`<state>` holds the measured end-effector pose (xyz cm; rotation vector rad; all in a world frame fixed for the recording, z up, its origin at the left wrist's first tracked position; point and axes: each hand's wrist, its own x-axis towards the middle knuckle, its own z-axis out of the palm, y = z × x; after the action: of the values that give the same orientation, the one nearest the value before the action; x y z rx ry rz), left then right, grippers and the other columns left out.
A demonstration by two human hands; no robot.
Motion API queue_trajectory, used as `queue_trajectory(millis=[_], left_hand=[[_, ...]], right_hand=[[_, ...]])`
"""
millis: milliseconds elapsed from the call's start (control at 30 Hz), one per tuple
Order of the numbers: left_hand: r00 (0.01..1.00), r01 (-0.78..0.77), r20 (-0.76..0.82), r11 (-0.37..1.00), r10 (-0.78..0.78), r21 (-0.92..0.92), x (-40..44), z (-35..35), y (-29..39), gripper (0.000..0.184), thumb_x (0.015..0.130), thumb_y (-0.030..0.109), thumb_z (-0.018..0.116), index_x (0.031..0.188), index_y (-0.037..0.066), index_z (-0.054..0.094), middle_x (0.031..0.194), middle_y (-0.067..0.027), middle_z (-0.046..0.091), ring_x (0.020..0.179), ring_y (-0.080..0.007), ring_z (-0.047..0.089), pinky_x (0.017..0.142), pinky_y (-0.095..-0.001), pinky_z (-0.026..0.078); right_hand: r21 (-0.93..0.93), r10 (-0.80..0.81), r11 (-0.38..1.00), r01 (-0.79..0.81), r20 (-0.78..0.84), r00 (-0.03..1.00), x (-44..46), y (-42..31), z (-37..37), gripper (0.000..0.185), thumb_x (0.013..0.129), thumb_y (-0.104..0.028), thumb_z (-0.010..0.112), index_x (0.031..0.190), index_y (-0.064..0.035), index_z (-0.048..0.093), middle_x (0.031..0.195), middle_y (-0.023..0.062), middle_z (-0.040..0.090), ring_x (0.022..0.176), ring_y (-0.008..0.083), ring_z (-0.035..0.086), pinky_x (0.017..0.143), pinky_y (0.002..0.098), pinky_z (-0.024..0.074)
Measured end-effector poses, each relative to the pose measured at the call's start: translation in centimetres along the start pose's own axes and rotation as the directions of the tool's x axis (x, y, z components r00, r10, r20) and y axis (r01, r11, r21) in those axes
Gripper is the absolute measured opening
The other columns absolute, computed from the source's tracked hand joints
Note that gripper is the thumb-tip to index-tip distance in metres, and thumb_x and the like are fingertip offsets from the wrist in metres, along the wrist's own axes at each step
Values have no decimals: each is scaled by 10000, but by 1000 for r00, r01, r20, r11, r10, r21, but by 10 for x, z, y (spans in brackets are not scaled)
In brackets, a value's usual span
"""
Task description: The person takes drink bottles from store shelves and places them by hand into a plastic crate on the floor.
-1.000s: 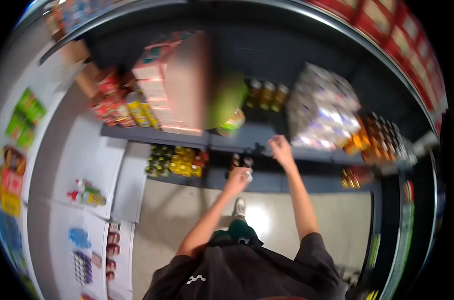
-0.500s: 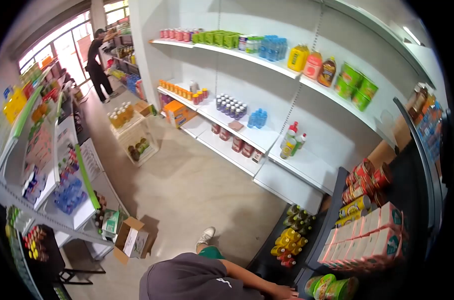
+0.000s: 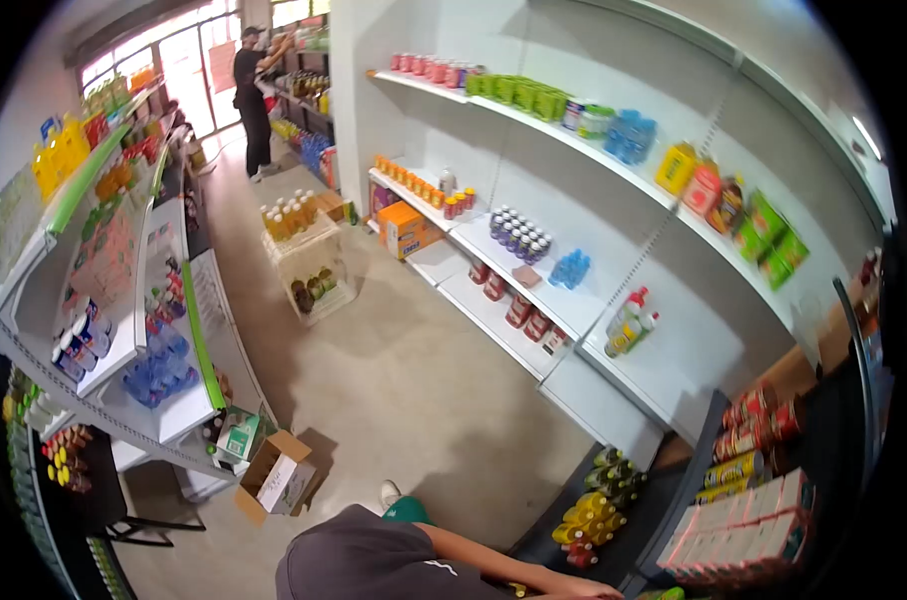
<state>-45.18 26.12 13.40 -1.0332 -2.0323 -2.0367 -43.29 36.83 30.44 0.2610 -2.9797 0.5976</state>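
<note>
And the view swings: the green tubs [image 3: 666, 594], plain before, now barely peek in near the left hand [image 3: 584, 589]. It's cropped, grip impossible to tell; the right hand's out of sight.

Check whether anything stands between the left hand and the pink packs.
Nothing visible does: only dark shelf shows between the left hand and the pink packs. The picture's bottom edge cuts off part of the hand.
</note>
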Motion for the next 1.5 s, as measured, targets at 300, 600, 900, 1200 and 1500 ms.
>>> queue_trajectory(millis=[300, 600, 900, 1200, 1500], left_hand=[[687, 322, -720, 930, -101, 177, -197, -214, 81, 407, 696, 179, 738, 990, 43, 492, 817, -131, 575, 751, -240, 575, 678, -345, 454], [255, 502, -954, 865, -161, -11, -326, -277, 99, 451, 684, 222, 733, 1001, 27, 479, 877, -193, 603, 809, -383, 584, 696, -398, 461], [127, 656, -967, 750, -223, -87, -389, -418, 75, 490, 683, 264, 732, 1014, 17, 468, 860, -223, 599, 817, -408, 579, 687, -430, 452], [61, 780, -957, 612, -285, -132, -443, -563, 74, 501, 665, 243, 730, 1042, 37, 473, 941, -208, 609, 886, -409, 572, 738, -444, 457], [-118, 886, -958, 408, -261, -220, -499, -680, 103, 513, 662, 213, 750, 1085, 89, 488, 1004, -159, 607, 933, -377, 573, 755, -450, 469]], right_hand=[[679, -763, 547, 490, 165, 625, 44, -232, 187, 371, 663, -313, 790, 733, -32, 558, 603, 132, 591, 568, 245, 620, 543, 346, 487], [726, -958, 277, 630, 154, 244, 25, -389, 320, 311, 666, -281, 703, 689, -31, 518, 616, 158, 538, 563, 340, 546, 529, 386, 430], [610, -942, 336, 718, 204, 268, 72, -504, 435, 414, 712, -390, 646, 570, -40, 477, 540, 178, 501, 528, 405, 516, 486, 449, 401], [539, -883, 450, 712, 386, 266, 119, -639, 499, 444, 757, -434, 614, 589, -32, 527, 571, 202, 530, 585, 414, 544, 539, 489, 408], [427, -824, 519, 741, 480, 301, 121, -767, 579, 487, 797, -485, 541, 679, -21, 628, 699, 214, 611, 683, 417, 589, 618, 498, 449]])
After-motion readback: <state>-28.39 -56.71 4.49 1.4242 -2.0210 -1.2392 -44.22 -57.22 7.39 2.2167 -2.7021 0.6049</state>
